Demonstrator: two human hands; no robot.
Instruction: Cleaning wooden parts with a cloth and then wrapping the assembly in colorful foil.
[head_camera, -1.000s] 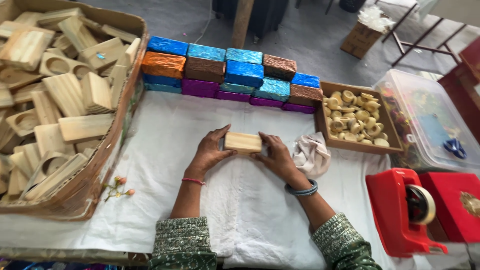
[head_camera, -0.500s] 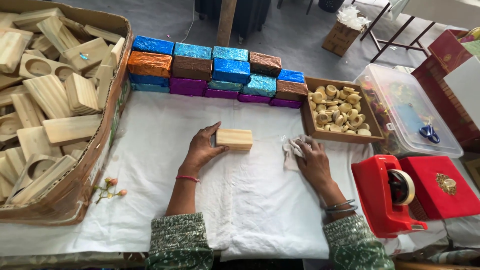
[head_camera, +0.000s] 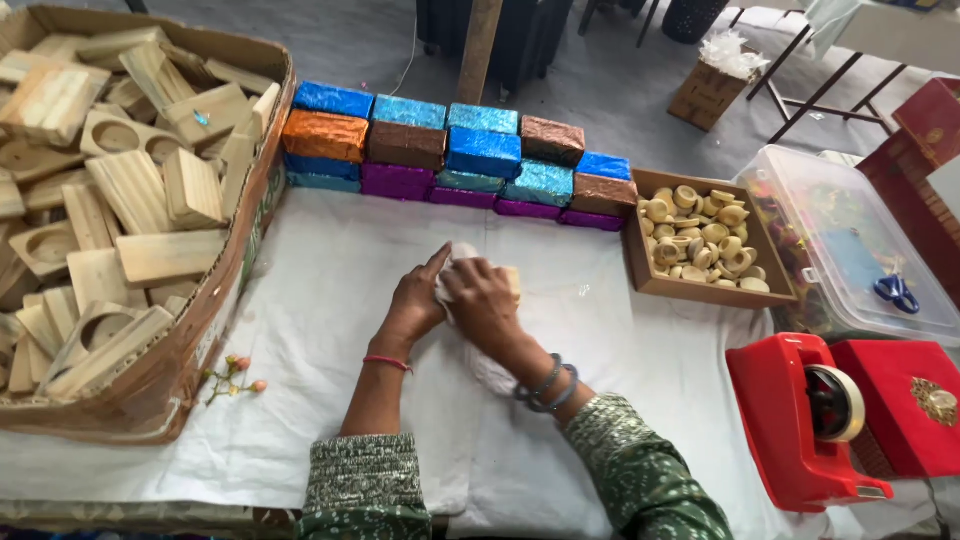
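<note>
1. Head view looks down on my two sleeves in green patterned cloth, reaching out over the worktop (head_camera: 300, 330), which is covered in white fabric.
2. Nearest on the right stands a red tape dispenser (head_camera: 800, 425), with a red box (head_camera: 900, 405) just beside it.
3. On the left, close to the worktop's near side, lies a small sprig of pink buds (head_camera: 232, 375), next to the big cardboard box (head_camera: 215, 310).
4. My hands are together at the middle. My left hand (head_camera: 415, 300) rests against the wooden block (head_camera: 512, 283), fingers pointing away from me.
5. My right hand (head_camera: 485, 300) presses a white cloth (head_camera: 455, 262) down on that block, closed over the cloth; only a light edge of the block shows beyond my knuckles.
6. The cardboard box holds many pale wooden blocks (head_camera: 130, 190), some with round hollows.
7. To the right, an open tray (head_camera: 640, 265) holds small pale rings, and a clear plastic bin (head_camera: 850, 250) sits beside it.
8. Farthest, along the worktop's far edge, runs a stacked row of foil-wrapped blocks (head_camera: 460, 155) in blue, purple, orange and brown.
</note>
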